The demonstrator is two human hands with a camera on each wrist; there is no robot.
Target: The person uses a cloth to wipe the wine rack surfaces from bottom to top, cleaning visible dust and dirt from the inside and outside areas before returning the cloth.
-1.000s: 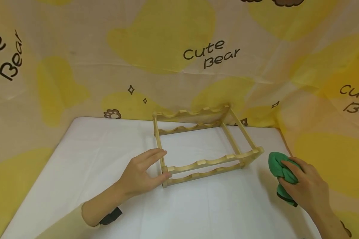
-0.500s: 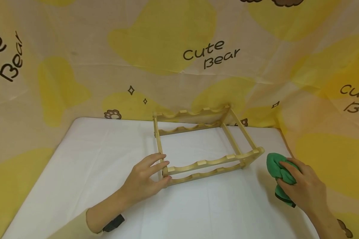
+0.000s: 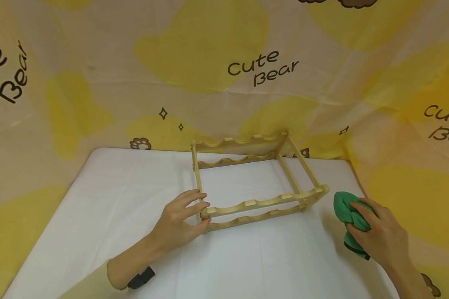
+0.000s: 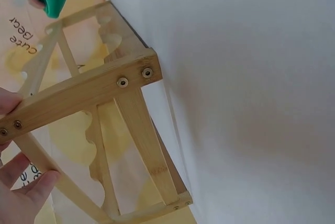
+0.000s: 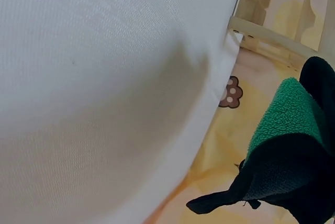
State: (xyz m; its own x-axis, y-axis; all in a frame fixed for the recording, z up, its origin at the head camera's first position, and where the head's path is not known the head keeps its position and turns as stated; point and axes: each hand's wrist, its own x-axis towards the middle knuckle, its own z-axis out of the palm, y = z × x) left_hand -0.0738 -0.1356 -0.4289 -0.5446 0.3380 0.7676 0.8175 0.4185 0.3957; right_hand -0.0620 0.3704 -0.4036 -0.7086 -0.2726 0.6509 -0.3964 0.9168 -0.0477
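Note:
A pale wooden wine rack (image 3: 273, 202) with scalloped rails stands on the white tabletop towards the back. My left hand (image 3: 179, 220) holds its near left corner, thumb low on the front and fingers around the end bar. In the left wrist view, bolt heads dot the rack's end frame (image 4: 78, 92), and fingertips (image 4: 44, 185) touch a bar. Off the rack's right end, my right hand (image 3: 383, 232) grips a bunched green cloth (image 3: 345, 207) with black edging. The right wrist view shows the cloth's fuzzy terry side (image 5: 288, 114); the fingers are hidden there.
White cloth covers the table (image 3: 134, 195), its back and right edges meeting a yellow-patterned fabric backdrop (image 3: 209, 50) printed with "Cute Bear". A black strap (image 3: 141, 278) sits at the left wrist beside a cream sleeve (image 3: 93, 284).
My left hand has settled onto the rack's near corner, fingers spreading apart and thumb moving slightly lower. My right hand with the cloth has drifted a little left. The rack stays almost in place.

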